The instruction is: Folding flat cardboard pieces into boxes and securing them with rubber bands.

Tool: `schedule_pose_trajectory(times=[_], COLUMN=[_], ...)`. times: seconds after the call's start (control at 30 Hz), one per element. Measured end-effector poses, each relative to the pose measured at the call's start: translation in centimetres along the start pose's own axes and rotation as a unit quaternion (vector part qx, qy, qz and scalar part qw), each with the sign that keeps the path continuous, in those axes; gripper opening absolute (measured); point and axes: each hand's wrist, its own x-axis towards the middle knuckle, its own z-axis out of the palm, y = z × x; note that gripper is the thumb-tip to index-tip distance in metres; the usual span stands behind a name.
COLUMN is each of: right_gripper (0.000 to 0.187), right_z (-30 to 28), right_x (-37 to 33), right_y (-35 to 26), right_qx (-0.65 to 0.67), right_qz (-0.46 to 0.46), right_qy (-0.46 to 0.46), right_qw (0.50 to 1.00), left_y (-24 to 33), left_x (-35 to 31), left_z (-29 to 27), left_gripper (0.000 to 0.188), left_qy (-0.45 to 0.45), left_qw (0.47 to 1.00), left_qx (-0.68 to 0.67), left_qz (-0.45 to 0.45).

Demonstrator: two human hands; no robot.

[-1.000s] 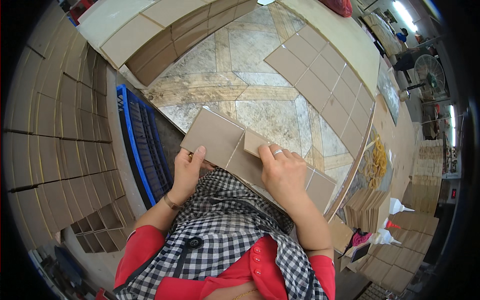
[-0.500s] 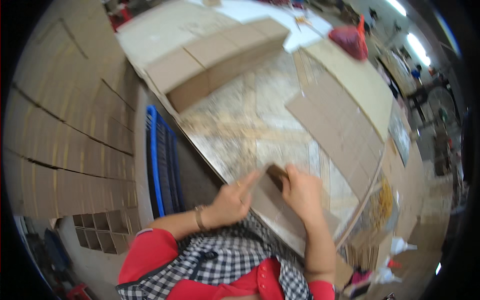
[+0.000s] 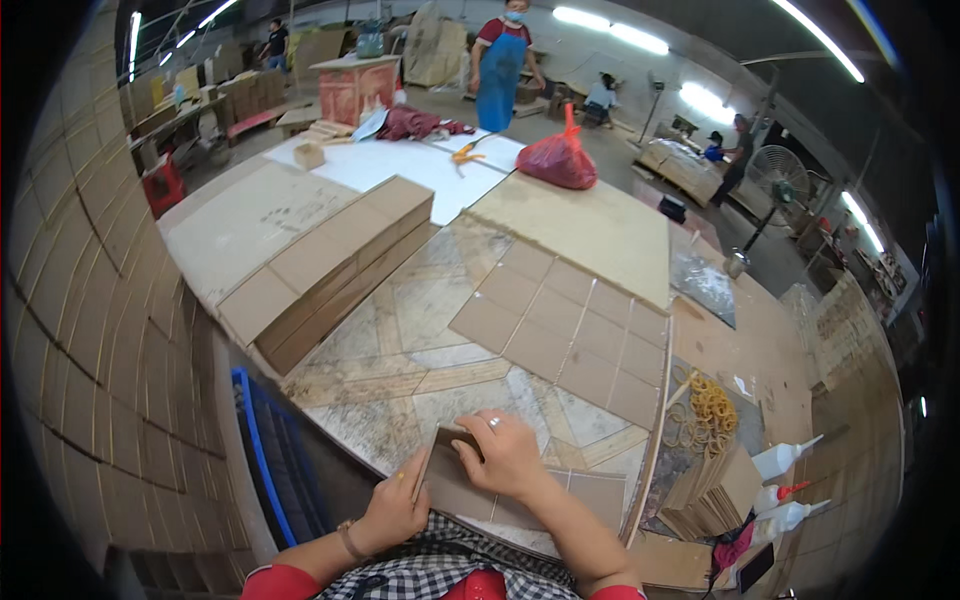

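A brown cardboard strip with crosswise score lines (image 3: 590, 491) lies along the near edge of the table, its left end bent upright. My left hand (image 3: 397, 508) presses against the outer face of that raised end, fingers pointing up along it. Curled over from the other side, my right hand (image 3: 503, 458) has its fingertips at the top of the raised part and its thumb inside the fold. Part of the strip is hidden behind my right hand and forearm.
A long stack of folded cardboard (image 3: 330, 250) stands at left; a flat scored sheet (image 3: 570, 330) lies at right. Beyond are a red plastic bag (image 3: 558, 160), rubber bands (image 3: 712, 408), cardboard pieces (image 3: 715, 490) and white bottles (image 3: 780, 460). A blue-framed cart (image 3: 255, 450) stands below; a person in an apron (image 3: 503, 70) faces the table.
My view has swung upward and levelled, so more of the room shows. Both hands stay at the strip's bent end, and my right fingers now curl over its top.
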Motion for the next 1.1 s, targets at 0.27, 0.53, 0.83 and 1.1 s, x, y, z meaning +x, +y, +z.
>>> schedule_pose_trajectory(times=[0.27, 0.53, 0.83, 1.1], right_gripper=[0.011, 0.012, 0.007, 0.036], right_z=[-0.4, 0.9, 0.6, -5.4], right_x=[-1.3, -1.8, -1.7, -15.3], right_y=[0.3, 0.6, 0.9, -4.3], right_qx=[0.082, 0.102, 0.061, 0.083], right_qz=[0.015, 0.048, 0.034, 0.371], right_qy=[0.097, 0.061, 0.053, 0.064], right_qw=[0.992, 0.992, 0.996, 0.923], left_y=[0.6, 0.9, 2.8, 3.5], left_x=[0.3, 2.5, 6.2, 7.7], left_z=[0.0, -4.1, -4.9, -6.1], left_gripper=[0.056, 0.089, 0.088, 0.085], left_qy=[-0.012, -0.155, -0.248, -0.284], left_qw=[0.999, 0.979, 0.943, 0.927], left_qx=[0.028, -0.132, 0.196, 0.200], left_qz=[0.040, -0.033, 0.102, 0.142])
